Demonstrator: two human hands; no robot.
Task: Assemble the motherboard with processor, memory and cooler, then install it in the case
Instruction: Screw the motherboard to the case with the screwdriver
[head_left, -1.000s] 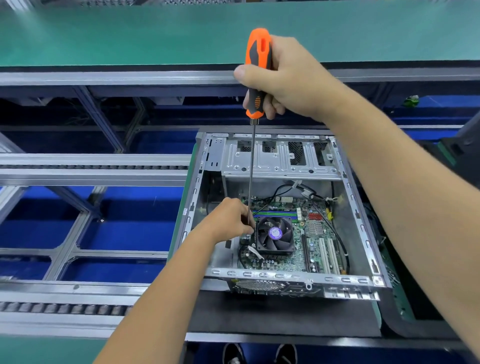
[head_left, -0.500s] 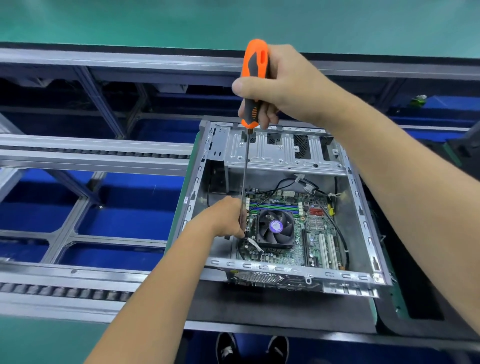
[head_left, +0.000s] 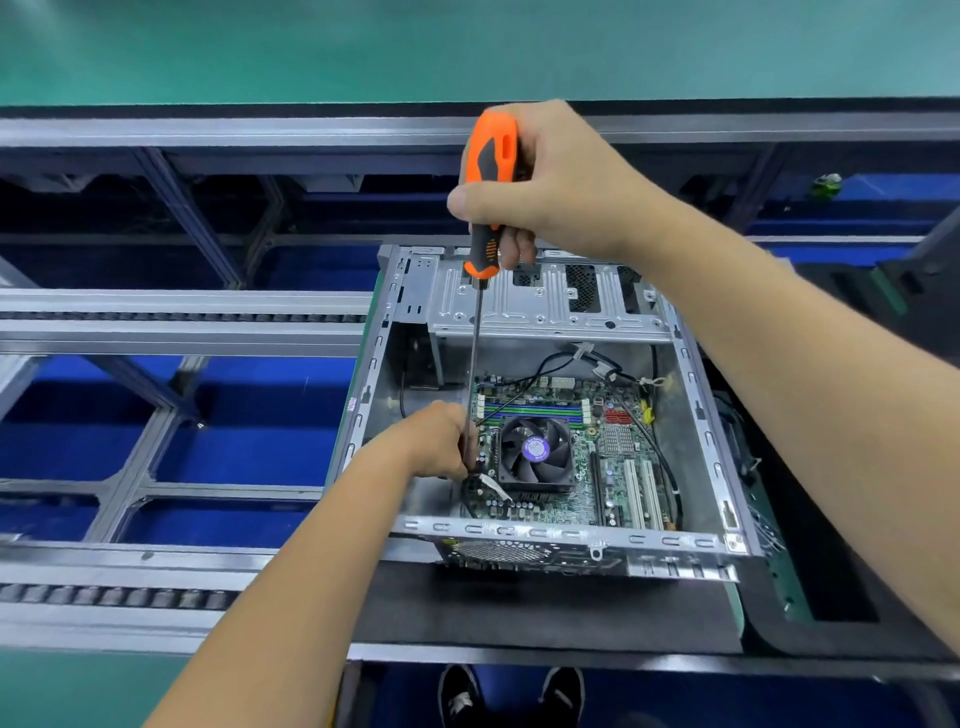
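Observation:
An open grey metal case (head_left: 691, 395) lies on a black mat. Inside it sits the green motherboard (head_left: 602, 483) with a black cooler fan (head_left: 536, 451) and memory sticks (head_left: 535, 410) above the fan. My right hand (head_left: 550, 187) grips the orange and black handle of a long screwdriver (head_left: 488, 192), held upright above the case. Its thin shaft (head_left: 474, 353) runs down to the board's left edge. My left hand (head_left: 436, 441) is inside the case, fingers pinched around the lower shaft. The tip is hidden behind that hand.
Black cables (head_left: 660, 457) loop over the board's right side. A drive cage (head_left: 545, 301) fills the case's far end. Grey conveyor rails (head_left: 182, 327) and blue floor lie to the left. A black mat (head_left: 519, 608) lies under the case; my shoes (head_left: 511, 696) show below.
The view has tilted down, so the case and both hands sit lower in the frame. Both hands keep the same hold on the screwdriver at the board's left edge.

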